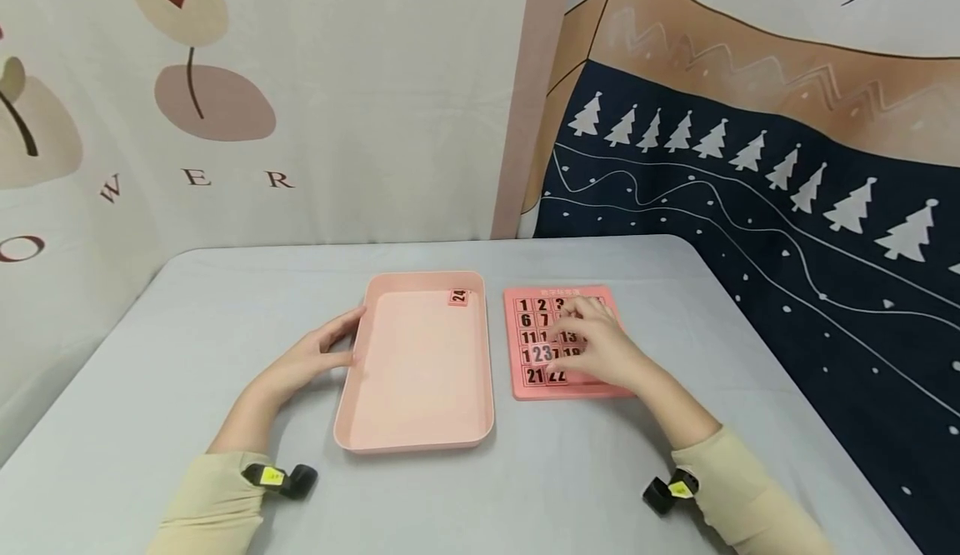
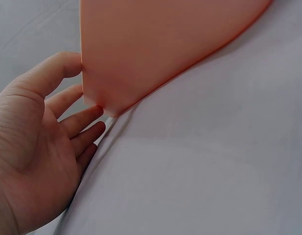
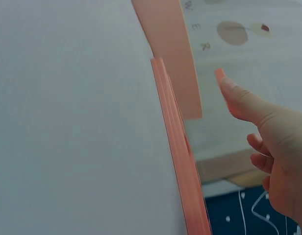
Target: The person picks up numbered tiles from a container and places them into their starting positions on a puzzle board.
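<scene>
My left hand (image 1: 303,362) is at the left side of a pink rectangular tray (image 1: 420,388), its spread digits touching the wall; the left wrist view shows the fingers against the tray's side (image 2: 156,39). Over a pink number board (image 1: 573,392), my right hand (image 1: 600,347) pinches a small number tile (image 1: 542,353) marked 23 between thumb and fingers. The tile's pink edge (image 3: 219,73) shows at the thumb tip in the right wrist view. Rows of black numbers cover the board, with 21 and 22 in the lowest row. The hand hides part of its right side.
Another tile (image 1: 458,297), marked 24, lies turned sideways in the tray's upper right corner. Tray and board stand side by side on a table with a pale grey cloth (image 1: 570,480). Printed curtains (image 1: 390,122) hang behind and to the right of the table.
</scene>
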`<action>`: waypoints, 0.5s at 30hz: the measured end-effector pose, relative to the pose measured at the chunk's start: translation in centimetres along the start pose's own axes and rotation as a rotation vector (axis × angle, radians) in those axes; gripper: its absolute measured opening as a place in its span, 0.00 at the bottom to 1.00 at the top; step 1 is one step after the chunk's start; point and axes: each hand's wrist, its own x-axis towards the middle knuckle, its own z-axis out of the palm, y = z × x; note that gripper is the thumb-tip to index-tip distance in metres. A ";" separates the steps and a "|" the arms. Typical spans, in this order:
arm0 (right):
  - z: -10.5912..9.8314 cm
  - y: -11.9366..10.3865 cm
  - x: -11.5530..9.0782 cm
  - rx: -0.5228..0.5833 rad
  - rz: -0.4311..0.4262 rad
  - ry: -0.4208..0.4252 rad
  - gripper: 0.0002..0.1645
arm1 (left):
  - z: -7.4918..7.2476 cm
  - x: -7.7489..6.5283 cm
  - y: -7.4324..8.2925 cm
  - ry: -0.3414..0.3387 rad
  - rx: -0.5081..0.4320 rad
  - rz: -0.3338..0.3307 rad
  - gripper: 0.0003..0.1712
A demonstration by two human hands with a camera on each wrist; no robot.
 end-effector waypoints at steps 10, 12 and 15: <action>-1.1 2.5 -2.4 0.024 0.040 -0.017 0.21 | 0.0 0.1 0.0 0.003 0.007 -0.002 0.42; -1.2 2.9 -2.9 0.029 0.048 -0.025 0.21 | 0.0 0.1 0.0 0.003 0.007 -0.002 0.42; -1.1 3.4 -3.3 0.035 0.048 -0.033 0.20 | 0.0 0.0 0.0 0.001 0.004 0.003 0.42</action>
